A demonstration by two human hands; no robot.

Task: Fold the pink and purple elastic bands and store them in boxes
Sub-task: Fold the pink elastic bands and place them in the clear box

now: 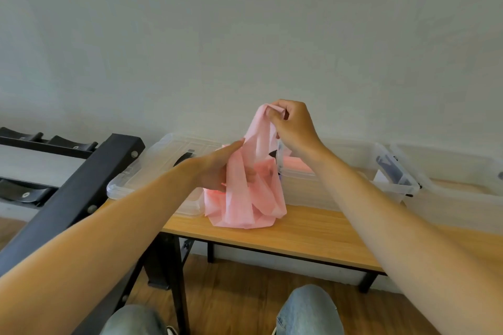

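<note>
Head view: I read it from my knees outward to the wall.
Knees [307,313]: denim, low in frame; I sit before the table.
Table [307,236]: wooden top on black legs, carrying the boxes and the band's slack.
Band [246,198]: pink, bunched, its lower folds resting on the table, upper end lifted. I judge it held high so the length hangs straight for folding.
Left hand [217,168]: thumb out along the band's front, the other fingers curled behind it, gripping the middle, likely to steady it.
Right hand [292,122]: raised above the left hand, fingers curled, pinching the band's top end.
Lid [152,168]: clear, flat on the table's left end, partly behind my left hand; off, so the box stays open for storing.
Box [353,166]: clear, behind the band; something pink inside, which I cannot identify.
Second box [460,187]: clear, at far right, contents unclear.
Rack [81,179]: black frame at left.
Wall [245,35]: plain, pale.
</note>
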